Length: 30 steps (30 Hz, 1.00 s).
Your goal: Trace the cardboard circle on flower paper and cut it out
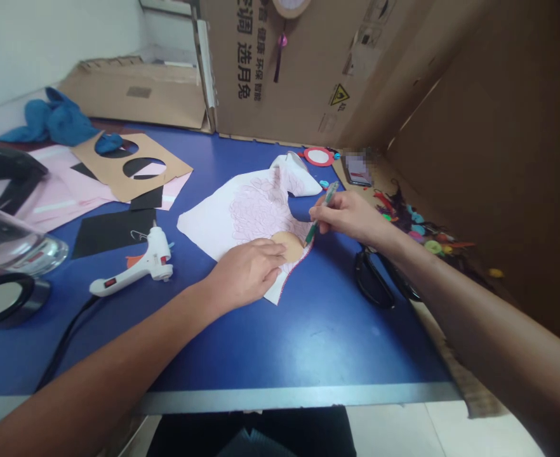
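Note:
A white piece of fabric (213, 209) printed with a pinkish flower-like line pattern lies on the blue table, one end of it curled up. On top of it is a round tan cardboard disc (289, 246). With fingers stretched out flat, my left hand (246, 273) presses the disc and the fabric down. My right hand (340, 212) grips a green pen (319, 219), its tip at the disc's right edge, near the fabric's red-stitched border. Black-handled scissors (374, 279) lie to the right, beneath my right forearm.
A white hot glue gun (149, 260) with a black cord lies left. Beyond it are cut cardboard (159, 149), black sheets (111, 231) and a blue cloth (61, 117). A clear container (18, 238) and black tape roll (4, 301) stand far left. Phone (357, 169) and colourful trinkets (418, 231) lie right.

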Available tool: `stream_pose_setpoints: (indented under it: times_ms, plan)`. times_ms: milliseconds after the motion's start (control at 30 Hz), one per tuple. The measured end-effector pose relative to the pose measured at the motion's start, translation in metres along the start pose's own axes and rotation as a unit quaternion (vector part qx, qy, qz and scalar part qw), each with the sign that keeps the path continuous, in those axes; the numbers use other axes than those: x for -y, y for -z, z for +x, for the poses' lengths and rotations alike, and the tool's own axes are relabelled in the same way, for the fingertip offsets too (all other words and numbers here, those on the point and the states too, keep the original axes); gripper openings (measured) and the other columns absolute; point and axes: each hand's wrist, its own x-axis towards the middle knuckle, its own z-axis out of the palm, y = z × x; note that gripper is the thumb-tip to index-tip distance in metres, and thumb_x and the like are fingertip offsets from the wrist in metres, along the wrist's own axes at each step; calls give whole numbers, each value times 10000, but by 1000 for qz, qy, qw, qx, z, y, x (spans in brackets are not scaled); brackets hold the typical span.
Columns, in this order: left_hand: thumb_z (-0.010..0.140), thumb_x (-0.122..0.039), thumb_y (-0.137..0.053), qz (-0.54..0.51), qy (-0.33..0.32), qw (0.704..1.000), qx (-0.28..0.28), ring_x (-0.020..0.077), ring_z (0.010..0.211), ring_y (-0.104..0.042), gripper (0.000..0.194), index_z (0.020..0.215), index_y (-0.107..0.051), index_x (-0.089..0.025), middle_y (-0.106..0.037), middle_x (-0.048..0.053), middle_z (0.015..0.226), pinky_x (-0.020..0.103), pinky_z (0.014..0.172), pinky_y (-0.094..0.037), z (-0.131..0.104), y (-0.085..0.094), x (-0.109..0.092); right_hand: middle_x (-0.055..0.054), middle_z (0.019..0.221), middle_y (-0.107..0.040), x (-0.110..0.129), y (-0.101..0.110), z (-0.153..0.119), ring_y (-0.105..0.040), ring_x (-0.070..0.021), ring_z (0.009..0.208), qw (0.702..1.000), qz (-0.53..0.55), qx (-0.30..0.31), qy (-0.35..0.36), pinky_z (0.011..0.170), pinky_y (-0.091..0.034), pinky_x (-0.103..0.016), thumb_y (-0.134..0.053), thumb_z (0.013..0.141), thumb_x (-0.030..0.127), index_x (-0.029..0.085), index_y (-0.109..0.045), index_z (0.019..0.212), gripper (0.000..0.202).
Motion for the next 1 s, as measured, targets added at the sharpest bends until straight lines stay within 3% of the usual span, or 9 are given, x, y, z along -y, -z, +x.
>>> stream_pose_setpoints:
  times_ms: [533,767,1000]
  plan:
    - [1010,-143,-582,-7,5,1000,-1,281,1292,-758,337,1239,-828,-148,-811,120,1364,468,1151,-611,0,-2,0,-35,568,-693,23,1,18,-493,-137,505,996,-82,13,19,530,-332,-318,-694,926,331,188,-692,587,368]
    - [1045,-181,-559,5,1,1000,-7,265,1230,-781,312,1193,-833,-157,-836,111,1286,441,1112,-632,0,0,-2,-5,523,-634,33,4,6,-445,-124,476,992,-122,12,30,529,-304,-322,-673,934,350,192,-683,583,384]
    - [1014,-155,-577,-5,3,1000,-6,276,1213,-785,285,1129,-837,-158,-840,114,1255,462,1085,-646,1,0,-2,-4,549,-666,32,1,0,-458,-130,499,989,-145,5,29,544,-320,-326,-671,929,349,196,-692,590,372]
